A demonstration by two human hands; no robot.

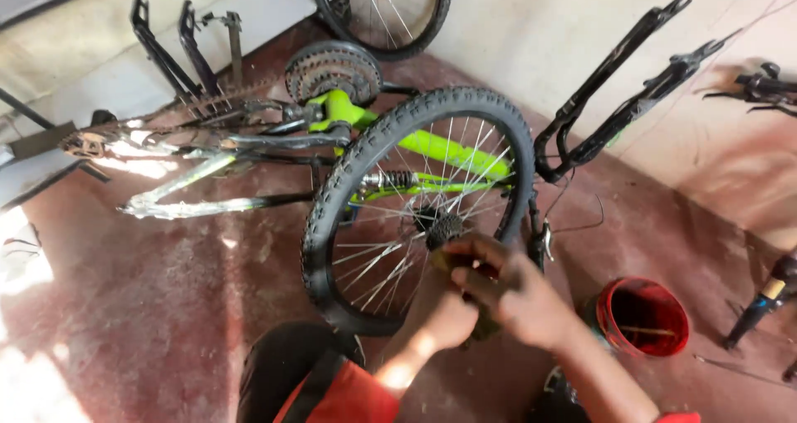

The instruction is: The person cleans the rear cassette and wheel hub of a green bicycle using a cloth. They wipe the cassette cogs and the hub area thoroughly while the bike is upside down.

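both hands meet just below the camera, at the hub of a loose bicycle wheel standing upright on the red floor. right hand is curled, fingers closed around something dark and greasy at the axle beside the small cassette, though exactly what it grips is hidden. left hand is tucked under it, also closed, seemingly steadying the same part; i cannot tell what it holds. by the look of it, the step in hand is work on the hub or axle end, tightening or loosening there. the next move would call for keeping the wheel steady while the fingers turn, since it stands on its tyre alone. beyond the wheel, farther off, a green bicycle frame lies on its side with a second sprocket cluster near it. to the right, near the hands, sits a red bucket. another wheel leans at the far wall.
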